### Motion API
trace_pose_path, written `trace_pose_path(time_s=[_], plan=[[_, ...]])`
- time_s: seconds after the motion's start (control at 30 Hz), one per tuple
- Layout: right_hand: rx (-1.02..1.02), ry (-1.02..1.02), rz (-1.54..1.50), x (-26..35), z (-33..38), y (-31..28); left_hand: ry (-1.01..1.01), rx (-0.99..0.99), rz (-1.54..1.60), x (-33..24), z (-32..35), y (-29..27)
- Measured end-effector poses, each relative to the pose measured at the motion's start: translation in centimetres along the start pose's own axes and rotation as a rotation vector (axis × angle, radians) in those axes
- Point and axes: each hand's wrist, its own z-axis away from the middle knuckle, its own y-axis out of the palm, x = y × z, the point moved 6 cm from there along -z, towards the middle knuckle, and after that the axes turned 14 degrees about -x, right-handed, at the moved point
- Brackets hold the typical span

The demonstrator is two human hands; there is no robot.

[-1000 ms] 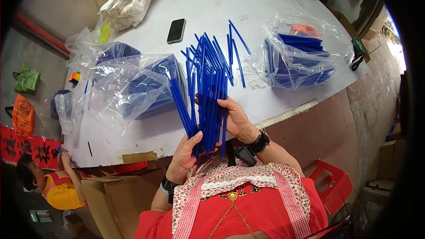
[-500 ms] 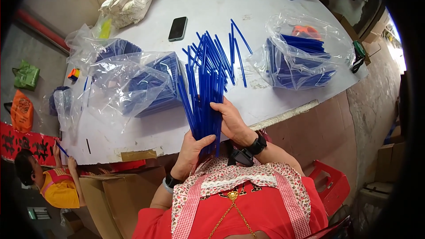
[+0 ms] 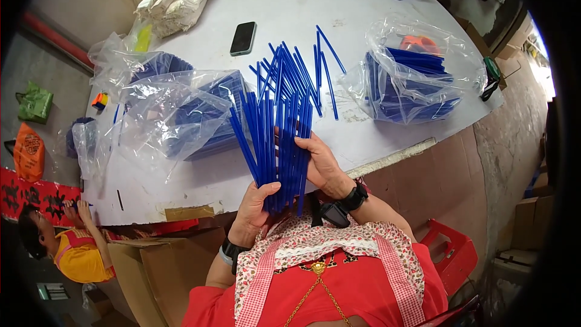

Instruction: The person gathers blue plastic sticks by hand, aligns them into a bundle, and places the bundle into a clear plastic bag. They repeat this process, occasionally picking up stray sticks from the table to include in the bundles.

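Note:
A fanned bundle of long, thin blue plastic sticks (image 3: 270, 139) stands between my two hands at the table's near edge. My left hand (image 3: 256, 203) is closed round its lower left part, the thumb lying across the front. Higher on the right, my right hand (image 3: 319, 156) grips the bundle with its thumb in front and fingers behind. Whether the sticks are hollow I cannot tell. Just beyond lies a loose pile of the same blue sticks (image 3: 292, 69), with a few strewn to its right.
Clear plastic bags of blue sticks sit at left (image 3: 209, 115) and right (image 3: 411, 85) on the white table (image 3: 327, 0). A black phone (image 3: 243, 39) lies behind the pile. A cardboard box (image 3: 163, 266) and a person in yellow (image 3: 82, 254) are at lower left; a red stool (image 3: 451, 254) stands right.
The bundle has spread wider, its left sticks leaning further left. My left hand has shifted slightly left and my right hand slightly right. The person at lower left has raised their hands.

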Motion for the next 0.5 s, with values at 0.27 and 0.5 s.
trace_pose_path(time_s=[0.27, 0.5], plan=[[-0.088, -0.107, 0.085, -0.6, 0.0, -0.3, 0.153, -0.026, -0.169, 0.5, 0.0, 0.2], [0.027, -0.032, 0.129, -0.6, 0.4, 0.9, 0.152, 0.018, -0.383, 0.5, 0.9, 0.9]])
